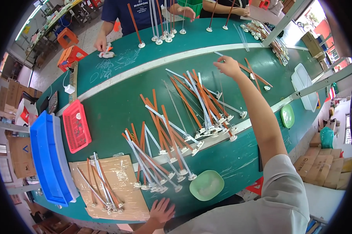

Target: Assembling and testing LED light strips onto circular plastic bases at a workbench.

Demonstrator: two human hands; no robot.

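Observation:
My left hand point(162, 211) rests flat with fingers spread at the near table edge, beside a cardboard sheet point(133, 195). My right hand point(228, 67) reaches across to the far side, fingers loosely bent and apart, with nothing visible in them. A pale strip point(218, 53) and a brown strip point(261, 79) lie close by it. Below it spreads a large pile of thin brown and clear sticks with round white bases point(207, 105). A nearer group of the same sticks point(160, 156) fans out toward me. Several more sticks point(102, 183) lie on the cardboard.
A green bowl point(207, 185) stands near me, another green dish point(287, 116) at right. Left are a red basket point(76, 124) and a blue tray point(47, 152). A white rail point(152, 64) crosses the table. Opposite, a person's hand point(105, 46) is beside upright sticks point(166, 29). A clear bin point(304, 85) is right.

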